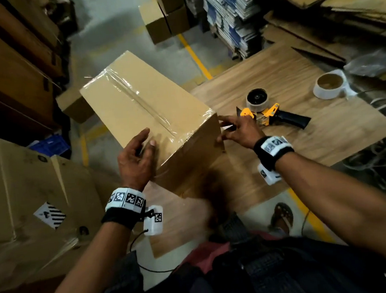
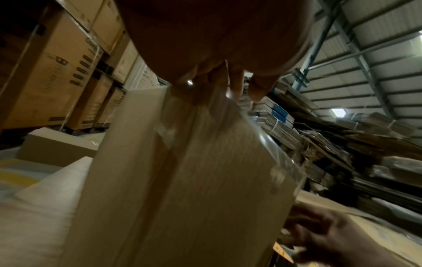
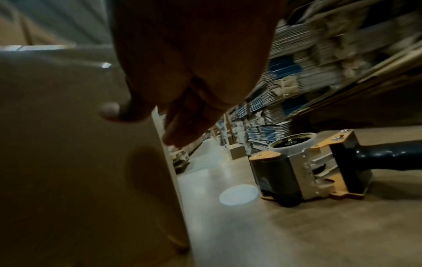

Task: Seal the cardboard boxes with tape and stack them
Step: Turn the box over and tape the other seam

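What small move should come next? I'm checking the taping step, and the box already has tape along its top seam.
Probably close both hands on the box and lift it off the table for stacking. The clear tape already runs the full seam, the dispenser lies set down, and the left hand and right hand sit open at its near corners.

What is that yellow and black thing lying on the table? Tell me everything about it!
It is a tape dispenser, lying on its side on the wooden table, just right of the cardboard box. It has a yellow frame, shiny metal parts, a black handle pointing right and a roll of clear tape on its wheel. No hand touches it; the right hand is close by, at the box's corner.
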`<state>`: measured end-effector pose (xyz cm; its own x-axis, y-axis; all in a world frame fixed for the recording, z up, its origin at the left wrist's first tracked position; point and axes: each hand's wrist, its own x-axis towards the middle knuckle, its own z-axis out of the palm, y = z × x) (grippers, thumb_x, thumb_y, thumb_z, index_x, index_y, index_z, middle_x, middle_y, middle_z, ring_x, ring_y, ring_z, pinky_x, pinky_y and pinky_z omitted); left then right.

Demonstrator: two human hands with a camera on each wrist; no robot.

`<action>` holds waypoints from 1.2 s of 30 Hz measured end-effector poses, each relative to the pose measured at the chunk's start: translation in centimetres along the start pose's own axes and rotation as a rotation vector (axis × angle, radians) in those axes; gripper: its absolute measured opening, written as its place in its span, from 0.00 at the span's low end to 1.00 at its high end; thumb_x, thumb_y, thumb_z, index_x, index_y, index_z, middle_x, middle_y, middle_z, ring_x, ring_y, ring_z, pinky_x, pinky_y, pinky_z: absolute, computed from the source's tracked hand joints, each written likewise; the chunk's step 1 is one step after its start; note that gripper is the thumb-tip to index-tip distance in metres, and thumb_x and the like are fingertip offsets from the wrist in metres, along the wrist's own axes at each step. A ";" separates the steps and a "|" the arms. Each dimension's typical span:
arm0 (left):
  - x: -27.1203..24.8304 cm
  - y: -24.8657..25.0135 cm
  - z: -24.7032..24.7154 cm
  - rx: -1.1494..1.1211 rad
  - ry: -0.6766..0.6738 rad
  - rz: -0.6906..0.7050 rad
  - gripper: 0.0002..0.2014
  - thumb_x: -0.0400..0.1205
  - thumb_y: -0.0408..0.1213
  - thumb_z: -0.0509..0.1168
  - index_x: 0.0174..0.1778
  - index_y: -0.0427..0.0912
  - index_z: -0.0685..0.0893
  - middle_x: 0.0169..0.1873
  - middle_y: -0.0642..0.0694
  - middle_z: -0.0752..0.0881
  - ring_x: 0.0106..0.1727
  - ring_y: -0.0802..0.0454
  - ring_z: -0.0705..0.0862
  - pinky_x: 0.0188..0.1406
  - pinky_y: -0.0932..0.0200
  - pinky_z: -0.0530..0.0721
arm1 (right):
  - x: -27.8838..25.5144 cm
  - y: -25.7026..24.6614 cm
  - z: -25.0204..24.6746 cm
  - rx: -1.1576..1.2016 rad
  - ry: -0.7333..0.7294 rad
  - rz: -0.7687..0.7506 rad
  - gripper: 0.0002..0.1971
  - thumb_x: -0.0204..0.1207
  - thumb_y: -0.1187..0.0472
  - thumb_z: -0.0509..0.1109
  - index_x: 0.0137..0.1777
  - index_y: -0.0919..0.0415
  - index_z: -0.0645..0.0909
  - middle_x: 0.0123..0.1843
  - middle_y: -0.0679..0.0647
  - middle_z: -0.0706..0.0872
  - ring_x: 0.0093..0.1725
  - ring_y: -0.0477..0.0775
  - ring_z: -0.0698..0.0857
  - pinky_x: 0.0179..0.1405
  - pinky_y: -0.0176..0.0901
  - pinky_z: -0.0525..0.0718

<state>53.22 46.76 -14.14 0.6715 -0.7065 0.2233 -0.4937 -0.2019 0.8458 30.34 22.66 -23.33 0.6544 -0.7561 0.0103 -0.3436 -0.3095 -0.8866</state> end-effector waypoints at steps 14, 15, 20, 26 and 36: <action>-0.8 -2.7 -6.9 0.522 -0.547 0.284 0.41 0.74 0.29 0.79 0.84 0.55 0.77 0.85 0.54 0.71 0.89 0.58 0.63 0.86 0.60 0.63 | 0.9 -5.4 3.9 -0.653 0.048 -0.681 0.33 0.79 0.33 0.68 0.80 0.47 0.79 0.86 0.57 0.72 0.87 0.66 0.65 0.79 0.77 0.64; -0.6 -2.7 -7.0 0.539 -0.555 0.304 0.42 0.73 0.34 0.84 0.83 0.56 0.77 0.85 0.53 0.71 0.88 0.56 0.65 0.86 0.57 0.65 | 0.7 -5.7 3.7 -0.697 0.036 -0.680 0.37 0.74 0.32 0.72 0.82 0.46 0.76 0.88 0.57 0.69 0.89 0.66 0.61 0.81 0.80 0.60; 0.0 -3.7 -7.2 0.548 -0.483 0.357 0.39 0.72 0.49 0.85 0.80 0.60 0.80 0.82 0.55 0.76 0.84 0.55 0.72 0.79 0.44 0.80 | -1.2 -10.0 6.8 -0.797 0.100 -0.707 0.44 0.76 0.22 0.56 0.84 0.50 0.74 0.91 0.60 0.62 0.92 0.61 0.51 0.86 0.78 0.45; 0.3 -4.4 -7.6 0.540 -0.515 0.354 0.37 0.73 0.53 0.83 0.79 0.61 0.81 0.81 0.56 0.76 0.84 0.56 0.73 0.75 0.41 0.83 | -2.1 -11.7 12.3 -0.962 -0.056 -0.801 0.40 0.82 0.27 0.53 0.80 0.56 0.79 0.85 0.62 0.73 0.88 0.62 0.67 0.86 0.72 0.55; -1.0 -3.5 -7.5 0.627 -0.429 0.425 0.36 0.75 0.65 0.76 0.80 0.61 0.80 0.83 0.55 0.75 0.84 0.60 0.71 0.74 0.47 0.84 | -3.1 -12.5 12.2 -0.943 -0.044 -0.714 0.46 0.80 0.20 0.44 0.82 0.52 0.77 0.85 0.58 0.74 0.87 0.57 0.69 0.87 0.68 0.58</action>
<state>58.40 53.26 -13.73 0.1578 -0.9758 0.1512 -0.9533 -0.1106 0.2812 40.78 35.89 -17.91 0.9159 -0.2248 0.3326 -0.2399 -0.9708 0.0045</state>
